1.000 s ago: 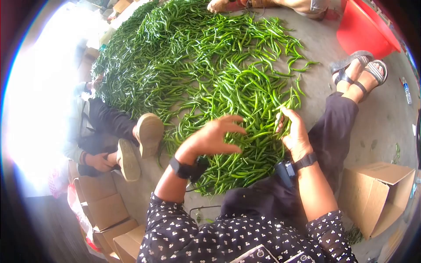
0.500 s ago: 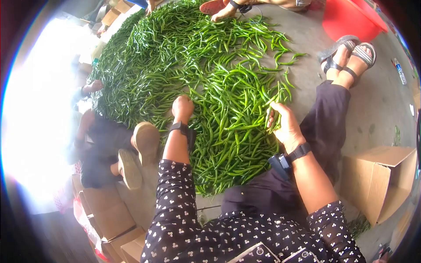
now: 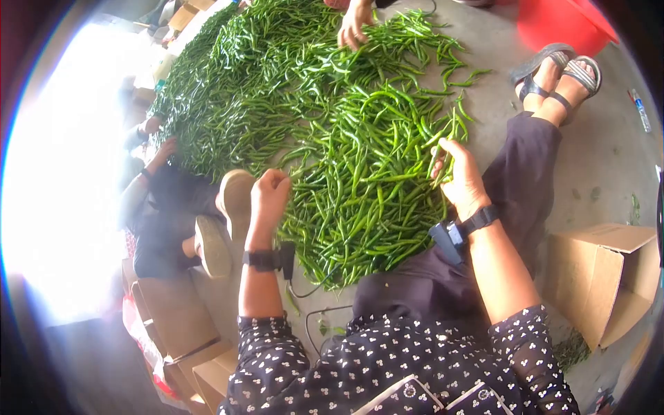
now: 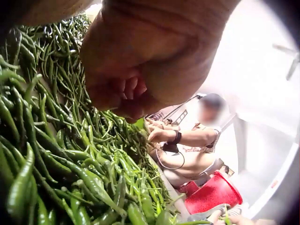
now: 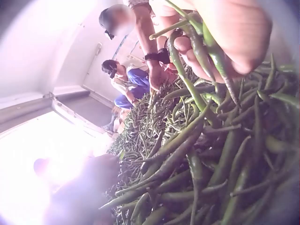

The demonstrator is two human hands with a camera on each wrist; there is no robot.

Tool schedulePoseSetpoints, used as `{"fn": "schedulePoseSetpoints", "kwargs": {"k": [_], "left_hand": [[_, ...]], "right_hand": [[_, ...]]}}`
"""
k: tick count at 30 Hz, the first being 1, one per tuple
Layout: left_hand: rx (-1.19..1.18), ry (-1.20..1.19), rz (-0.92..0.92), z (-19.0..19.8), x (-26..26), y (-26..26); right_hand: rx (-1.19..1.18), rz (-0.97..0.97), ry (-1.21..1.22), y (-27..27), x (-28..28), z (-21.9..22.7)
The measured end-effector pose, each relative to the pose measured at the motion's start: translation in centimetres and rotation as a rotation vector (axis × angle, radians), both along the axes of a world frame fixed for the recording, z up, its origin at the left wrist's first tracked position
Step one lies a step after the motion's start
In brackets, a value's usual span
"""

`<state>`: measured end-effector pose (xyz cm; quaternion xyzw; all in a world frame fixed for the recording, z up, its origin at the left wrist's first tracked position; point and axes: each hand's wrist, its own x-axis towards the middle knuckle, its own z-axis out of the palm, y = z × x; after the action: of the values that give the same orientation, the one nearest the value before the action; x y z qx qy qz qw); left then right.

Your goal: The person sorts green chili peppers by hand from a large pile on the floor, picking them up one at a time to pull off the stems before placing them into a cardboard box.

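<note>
A wide heap of green chili peppers (image 3: 373,187) covers the floor in front of me. My right hand (image 3: 465,176) holds a few chili peppers (image 5: 213,49) between thumb and fingers, stems poking up, just above the heap's right side. At the heap's left edge is my left hand (image 3: 270,197), its fingers curled in and its knuckles up, beside another person's shoe sole (image 3: 236,204). In the left wrist view the same hand (image 4: 145,70) hangs over the chilies with its fingertips drawn together; no chili shows in it.
Another person's hand (image 3: 354,28) reaches into the far side of the heap. Someone else sits at the left, near cardboard boxes (image 3: 173,315). A red tub (image 3: 564,24) stands at the far right. An open cardboard box (image 3: 577,277) lies right of my leg.
My left hand went from spread fingers over the heap to curled at its left side, then drew back toward me. My right hand keeps its chilies. The far person's hand moved onto the heap.
</note>
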<state>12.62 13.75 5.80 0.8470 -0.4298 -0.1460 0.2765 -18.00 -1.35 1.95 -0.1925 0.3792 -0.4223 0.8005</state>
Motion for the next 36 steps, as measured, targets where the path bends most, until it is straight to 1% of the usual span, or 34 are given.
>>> {"fn": "schedulePoseSetpoints", "kwargs": {"k": [1,2,3,4,6,8,9,11,12,13,15,17,19,21,23,25,26,28,29,30,31,32,33,34,36], "left_hand": [[-0.006,-0.076,-0.008,0.5,0.5,2.0],[0.054,-0.104,0.075,0.9,0.8,4.1],[0.08,-0.126,0.134,0.4,2.2,6.6],[0.122,-0.226,0.167,0.2,3.4,9.1],[0.274,-0.295,0.337,-0.4,5.7,14.3],[0.338,-0.497,0.38,-2.1,7.9,19.5],[0.329,-0.5,0.38,-2.5,7.6,20.5],[0.342,-0.747,0.454,-3.2,7.1,21.4],[0.242,-0.73,0.352,-2.8,6.2,20.6],[0.234,-0.728,0.351,-2.2,5.3,19.1],[0.254,-0.356,0.236,-0.9,3.8,14.2],[0.114,-0.276,0.128,-0.1,1.9,9.1],[0.042,-0.258,0.009,0.0,1.0,3.7],[0.016,-0.185,-0.073,0.1,0.2,-1.6],[0.008,-0.213,-0.217,-1.0,0.6,-6.7],[0.011,-0.284,-0.288,-1.3,0.6,-11.4],[0.006,-0.28,-0.292,-1.5,0.6,-13.6],[0.003,-0.205,-0.355,-2.0,0.8,-17.7],[0.001,-0.203,-0.364,-2.2,0.9,-19.4],[0.046,-0.247,-0.357,-2.3,0.8,-21.0],[0.091,-0.291,-0.351,-2.7,0.8,-22.8],[0.12,-0.265,-0.342,-3.0,1.0,-24.3],[0.13,-0.339,-0.343,-3.0,0.8,-25.2],[0.147,-0.347,-0.315,-3.4,0.8,-26.3],[0.214,-0.331,-0.268,-4.3,1.4,-28.3]], "right_hand": [[0.018,0.004,-0.007,0.0,-0.1,0.1],[0.008,0.013,-0.006,0.0,-0.1,0.2],[-0.002,0.023,-0.005,0.1,-0.1,0.1],[-0.017,0.039,-0.019,0.0,-0.1,-0.1],[0.024,0.044,-0.023,0.0,-0.2,0.0],[0.019,0.043,-0.031,0.1,-0.2,0.1],[0.017,0.04,-0.04,0.1,-0.3,0.1],[0.009,0.027,-0.05,0.3,-0.5,0.5],[0.021,0.02,-0.028,0.5,-0.5,0.7],[0.03,0.013,-0.005,0.5,-0.5,1.0],[0.013,-0.003,0.005,0.5,-0.4,1.0],[0.026,0.01,0.007,0.6,-0.5,1.0],[0.036,0.005,0.006,0.5,-0.5,0.7],[0.015,0.013,0.001,0.4,-0.5,0.4],[0.025,0.006,0.012,0.3,-0.5,0.2],[0.024,0.007,0.021,0.5,-0.3,0.7],[0.03,0.004,0.023,0.5,-0.2,1.0],[0.041,0.023,0.03,0.5,0.1,1.6],[0.065,0.029,0.022,0.4,0.2,1.7],[0.036,0.051,0.013,0.4,0.3,1.4],[0.075,0.055,-0.024,0.4,0.4,1.7],[0.061,0.064,-0.015,0.2,0.5,1.8],[0.049,0.073,-0.005,0.1,0.6,1.7],[0.015,0.069,-0.001,0.2,0.7,1.6],[0.059,0.104,-0.031,0.1,0.8,1.8]]}}
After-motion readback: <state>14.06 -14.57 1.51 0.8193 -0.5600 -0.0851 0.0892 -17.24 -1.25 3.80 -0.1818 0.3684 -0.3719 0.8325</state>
